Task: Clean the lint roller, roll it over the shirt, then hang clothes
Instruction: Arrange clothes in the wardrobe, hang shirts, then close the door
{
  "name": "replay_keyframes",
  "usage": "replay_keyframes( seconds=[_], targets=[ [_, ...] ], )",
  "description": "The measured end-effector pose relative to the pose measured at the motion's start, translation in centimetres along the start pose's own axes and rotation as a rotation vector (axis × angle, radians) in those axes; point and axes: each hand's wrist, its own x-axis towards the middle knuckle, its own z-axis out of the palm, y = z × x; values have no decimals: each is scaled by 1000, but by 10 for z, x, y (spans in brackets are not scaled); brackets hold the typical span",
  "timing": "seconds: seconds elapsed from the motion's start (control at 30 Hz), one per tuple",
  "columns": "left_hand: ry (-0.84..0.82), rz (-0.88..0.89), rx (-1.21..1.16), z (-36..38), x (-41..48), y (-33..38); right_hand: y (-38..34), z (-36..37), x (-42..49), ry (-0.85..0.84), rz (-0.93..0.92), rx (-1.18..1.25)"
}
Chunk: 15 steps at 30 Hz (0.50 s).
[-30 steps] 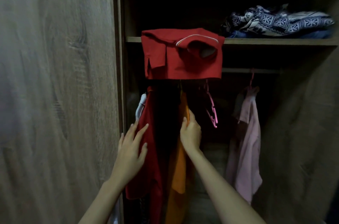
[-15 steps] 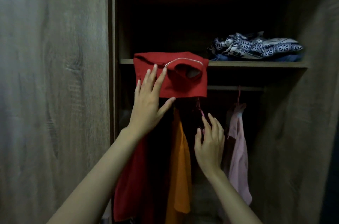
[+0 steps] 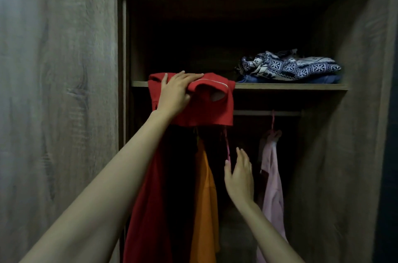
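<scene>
A folded red shirt [image 3: 211, 109] with white piping at the collar hangs over the front edge of the wardrobe shelf [image 3: 286, 86]. My left hand [image 3: 175, 93] grips its top left part, fingers over the top and thumb underneath. Lower down, my right hand [image 3: 239, 173] is raised with straight fingers beside a thin pink hanger [image 3: 227, 146] that dangles under the shirt; whether it touches the hanger is unclear. A red garment [image 3: 146, 209], an orange one [image 3: 204, 198] and a pink one [image 3: 272, 176] hang from the rail [image 3: 267, 113].
Folded patterned blue-and-white cloth [image 3: 288, 65] lies on the shelf's right half over a blue item. A closed wooden wardrobe door [image 3: 58, 90] fills the left, and the wardrobe's side wall [image 3: 355, 133] rises on the right. The interior is dark.
My left hand rose from the hanging red garment to the shirt on the shelf and closed on it. My right hand left the orange garment and moved right beside the pink hanger.
</scene>
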Motion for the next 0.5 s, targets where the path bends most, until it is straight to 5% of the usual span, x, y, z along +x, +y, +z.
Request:
replay_keyframes(
  seconds=[0.23, 0.5],
  targets=[
    [65, -31, -159, -8, 10, 6, 5, 8, 10, -53, 102, 69],
    [372, -31, -313, -11, -41, 13, 9, 13, 16, 25, 135, 39]
  ],
)
